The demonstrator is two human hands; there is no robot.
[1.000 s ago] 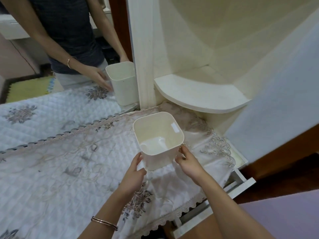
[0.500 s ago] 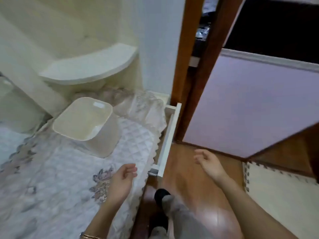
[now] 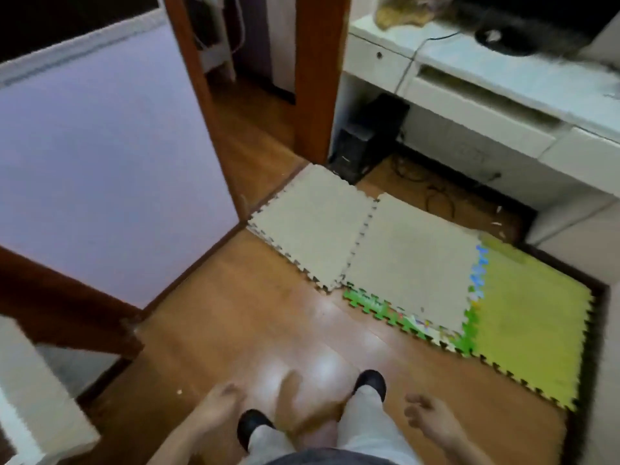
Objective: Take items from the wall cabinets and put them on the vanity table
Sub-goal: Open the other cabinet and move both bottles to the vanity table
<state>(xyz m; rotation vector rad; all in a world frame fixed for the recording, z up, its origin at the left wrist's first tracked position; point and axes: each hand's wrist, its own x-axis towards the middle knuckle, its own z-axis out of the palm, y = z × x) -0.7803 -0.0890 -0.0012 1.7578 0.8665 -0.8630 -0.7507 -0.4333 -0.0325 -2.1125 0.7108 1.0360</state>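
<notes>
My left hand (image 3: 219, 402) hangs low at the bottom of the view with loosely curled fingers and nothing in it. My right hand (image 3: 427, 417) hangs on the other side of my legs, fingers also loose and empty. Both are blurred by motion. Only a white corner of the vanity table (image 3: 32, 407) shows at the bottom left. The cream bin and the wall cabinets are out of view.
I look down at a wooden floor (image 3: 241, 323) and my two dark shoes (image 3: 369, 380). Beige and green foam mats (image 3: 396, 260) lie ahead. A white desk (image 3: 486, 85) stands at the upper right, a brown door frame (image 3: 315, 72) and pale door panel (image 3: 100, 156) to the left.
My view has swung right, away from the vanity table and the cream bin that I set down there. Both hands have dropped empty beside my legs.
</notes>
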